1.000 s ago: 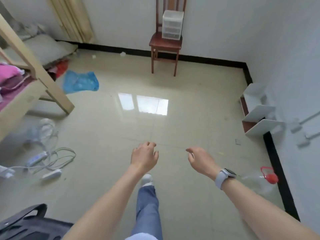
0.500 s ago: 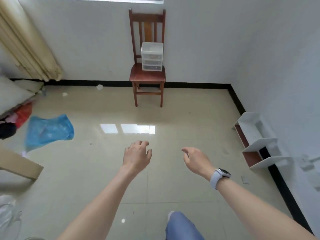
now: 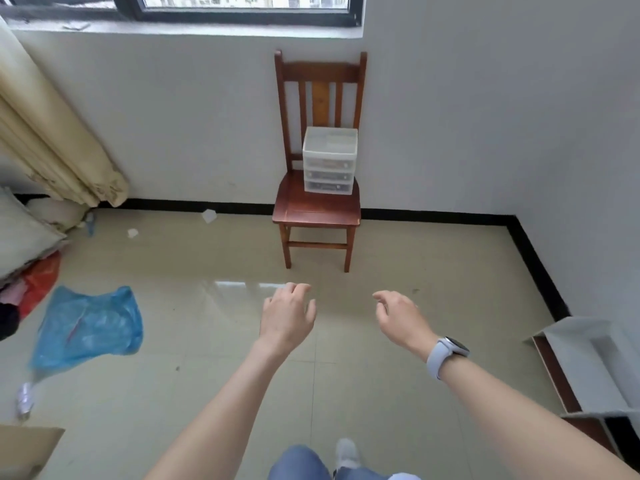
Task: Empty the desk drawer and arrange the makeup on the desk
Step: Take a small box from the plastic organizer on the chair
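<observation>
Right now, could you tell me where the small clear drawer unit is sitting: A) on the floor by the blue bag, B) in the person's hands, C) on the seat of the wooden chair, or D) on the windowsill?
C: the clear drawer unit rests on the wooden chair seat against the wall.

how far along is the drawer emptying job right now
Nothing looks done yet. The clear drawer unit sits on the wooden chair by the wall, all three drawers shut. Left hand and right hand are both empty, fingers loosely spread, short of the chair. No desk or laid-out makeup is in view, so opening, emptying and arranging all remain.
</observation>
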{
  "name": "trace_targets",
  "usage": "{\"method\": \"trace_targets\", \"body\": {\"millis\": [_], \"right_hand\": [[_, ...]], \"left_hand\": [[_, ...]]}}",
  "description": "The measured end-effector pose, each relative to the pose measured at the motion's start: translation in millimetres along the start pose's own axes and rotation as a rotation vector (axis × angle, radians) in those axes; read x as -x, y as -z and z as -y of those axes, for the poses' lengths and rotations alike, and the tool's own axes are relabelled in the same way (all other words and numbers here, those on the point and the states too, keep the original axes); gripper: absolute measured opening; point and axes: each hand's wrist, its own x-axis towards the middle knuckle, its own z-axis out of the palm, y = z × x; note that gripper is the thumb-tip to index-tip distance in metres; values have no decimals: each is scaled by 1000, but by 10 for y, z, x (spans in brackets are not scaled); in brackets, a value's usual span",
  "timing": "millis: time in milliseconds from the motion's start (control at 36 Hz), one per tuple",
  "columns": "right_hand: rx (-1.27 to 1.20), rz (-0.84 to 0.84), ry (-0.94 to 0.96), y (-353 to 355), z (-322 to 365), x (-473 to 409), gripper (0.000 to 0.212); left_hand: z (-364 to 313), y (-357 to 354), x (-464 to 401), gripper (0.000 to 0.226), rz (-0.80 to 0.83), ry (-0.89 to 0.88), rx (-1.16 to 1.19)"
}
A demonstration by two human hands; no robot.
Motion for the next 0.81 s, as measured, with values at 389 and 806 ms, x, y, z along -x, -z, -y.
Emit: {"method": "trace_targets", "body": {"millis": [389,806], "right_hand": [[-228,-69,-70,86,938,-2922,35],[-1199,-112,-678,136,1038,-5268,36]], "left_hand": [[1063,354,-2813,36,45,71,24],[1218,353,-5462,45,135,-107,74]]}}
